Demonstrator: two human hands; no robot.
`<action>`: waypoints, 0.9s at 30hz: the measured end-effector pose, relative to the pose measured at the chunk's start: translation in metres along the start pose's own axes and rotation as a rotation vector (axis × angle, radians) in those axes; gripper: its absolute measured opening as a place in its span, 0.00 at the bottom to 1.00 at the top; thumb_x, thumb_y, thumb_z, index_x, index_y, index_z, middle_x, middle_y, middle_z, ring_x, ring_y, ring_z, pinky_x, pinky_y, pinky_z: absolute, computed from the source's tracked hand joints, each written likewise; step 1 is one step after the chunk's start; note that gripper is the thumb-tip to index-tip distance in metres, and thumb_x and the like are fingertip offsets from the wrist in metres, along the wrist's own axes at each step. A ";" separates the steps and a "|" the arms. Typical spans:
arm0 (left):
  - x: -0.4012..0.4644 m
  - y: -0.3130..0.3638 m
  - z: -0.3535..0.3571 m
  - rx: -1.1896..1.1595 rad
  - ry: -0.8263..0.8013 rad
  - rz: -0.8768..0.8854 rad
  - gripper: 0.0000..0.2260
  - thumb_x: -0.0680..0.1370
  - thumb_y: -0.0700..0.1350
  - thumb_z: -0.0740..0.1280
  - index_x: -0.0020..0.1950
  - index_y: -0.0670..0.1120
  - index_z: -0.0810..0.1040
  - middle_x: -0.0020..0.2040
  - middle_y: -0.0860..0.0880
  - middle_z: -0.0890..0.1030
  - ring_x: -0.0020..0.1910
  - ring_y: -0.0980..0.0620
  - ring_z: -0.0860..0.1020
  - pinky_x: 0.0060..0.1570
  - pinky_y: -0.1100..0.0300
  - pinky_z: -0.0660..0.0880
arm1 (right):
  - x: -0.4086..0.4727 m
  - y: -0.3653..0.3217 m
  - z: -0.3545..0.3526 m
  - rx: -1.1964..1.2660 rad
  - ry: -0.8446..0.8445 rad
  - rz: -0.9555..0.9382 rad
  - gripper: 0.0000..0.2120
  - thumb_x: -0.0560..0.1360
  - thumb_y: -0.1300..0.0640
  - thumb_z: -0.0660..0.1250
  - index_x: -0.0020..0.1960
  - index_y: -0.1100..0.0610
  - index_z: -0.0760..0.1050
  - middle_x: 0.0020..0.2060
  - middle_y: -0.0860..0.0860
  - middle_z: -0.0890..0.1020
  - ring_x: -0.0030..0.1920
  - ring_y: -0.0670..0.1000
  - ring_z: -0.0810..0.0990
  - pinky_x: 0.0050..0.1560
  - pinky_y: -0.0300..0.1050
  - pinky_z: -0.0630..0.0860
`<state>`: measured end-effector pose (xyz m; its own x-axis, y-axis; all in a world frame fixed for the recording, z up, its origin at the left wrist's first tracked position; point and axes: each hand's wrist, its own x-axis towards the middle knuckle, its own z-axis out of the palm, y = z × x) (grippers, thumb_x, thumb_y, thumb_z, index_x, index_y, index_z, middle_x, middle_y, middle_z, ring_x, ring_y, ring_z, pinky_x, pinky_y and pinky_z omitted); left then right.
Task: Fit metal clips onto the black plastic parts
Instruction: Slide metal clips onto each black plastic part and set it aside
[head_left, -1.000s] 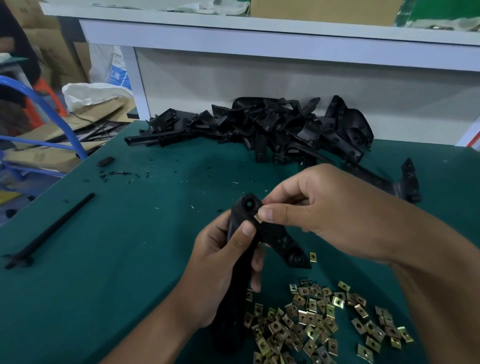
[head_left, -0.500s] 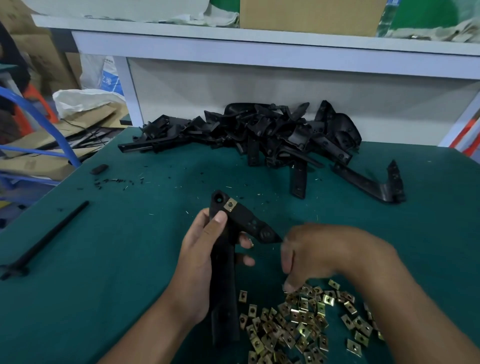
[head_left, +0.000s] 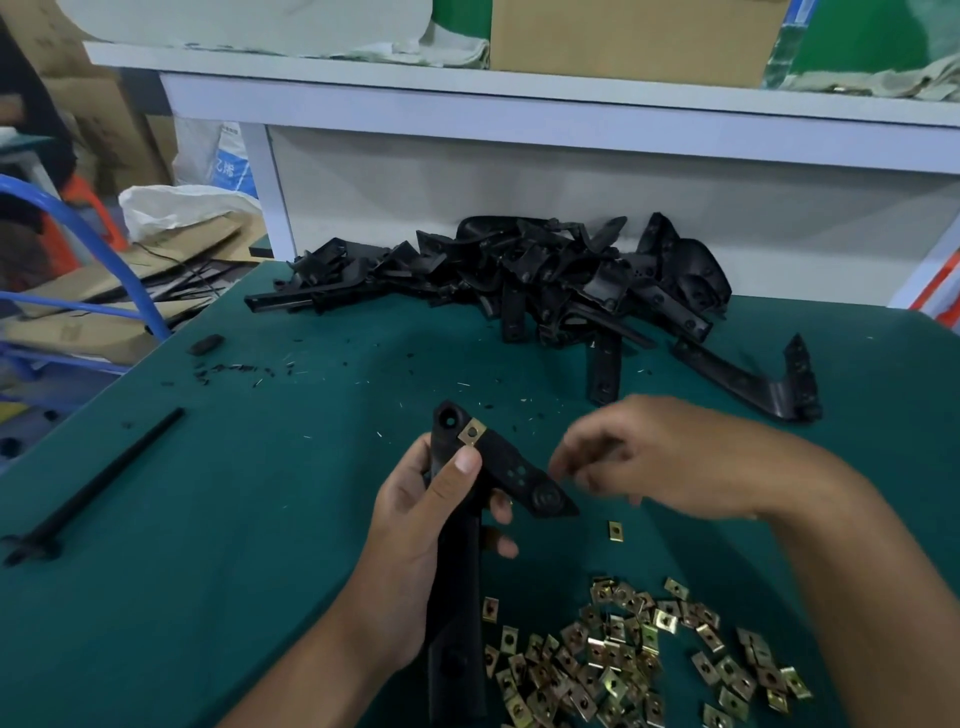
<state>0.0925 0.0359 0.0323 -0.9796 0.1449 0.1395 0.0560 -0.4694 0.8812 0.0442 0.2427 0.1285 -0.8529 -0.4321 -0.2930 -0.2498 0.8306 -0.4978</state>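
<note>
Now the left hand is holding a black part up over the green table, with the fingers wrapping round its long stem and the thumb pressing near the top. One gold clip is already sitting on the part, just under the round hole at the far end. The right hand is hanging in the air just right of the part. It is blurry, with its fingers bending loosely, and I cannot tell if it is pinching a clip or holding nothing.

More clips are lying in a loose heap near the person, right of the stem, and one clip is lying alone, a bit farther away. A big pile of black parts is waiting at the far side of the table.

The part looks stiff and light, so I think one hand round the stem is enough. The clips look thin, small and springy, and maybe slippery. Pinching one by its flat sides with the fingertips is likely best. Sliding it on straight should help, since a tilted clip could jam or pop off.
</note>
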 end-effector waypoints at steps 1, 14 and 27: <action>0.000 0.000 0.000 0.004 -0.004 0.001 0.15 0.76 0.56 0.71 0.50 0.44 0.78 0.41 0.44 0.79 0.38 0.51 0.77 0.37 0.59 0.78 | -0.004 0.001 -0.005 0.069 0.044 -0.039 0.09 0.80 0.52 0.66 0.50 0.38 0.82 0.43 0.38 0.85 0.40 0.41 0.83 0.43 0.38 0.79; 0.002 -0.001 -0.001 0.062 -0.021 0.011 0.11 0.65 0.44 0.79 0.44 0.51 0.82 0.39 0.48 0.82 0.31 0.54 0.79 0.33 0.63 0.76 | -0.008 -0.011 -0.008 0.599 0.148 -0.272 0.07 0.72 0.54 0.75 0.49 0.53 0.84 0.42 0.52 0.87 0.45 0.46 0.86 0.40 0.35 0.78; 0.001 0.003 -0.001 0.040 -0.011 -0.002 0.11 0.67 0.45 0.79 0.45 0.53 0.82 0.43 0.48 0.84 0.36 0.55 0.82 0.37 0.64 0.78 | -0.008 -0.021 -0.003 0.555 0.091 -0.177 0.03 0.77 0.58 0.72 0.49 0.53 0.83 0.41 0.51 0.87 0.45 0.46 0.86 0.39 0.37 0.77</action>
<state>0.0911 0.0335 0.0343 -0.9775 0.1554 0.1424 0.0619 -0.4343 0.8986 0.0547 0.2292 0.1437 -0.8620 -0.4952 -0.1079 -0.1354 0.4303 -0.8925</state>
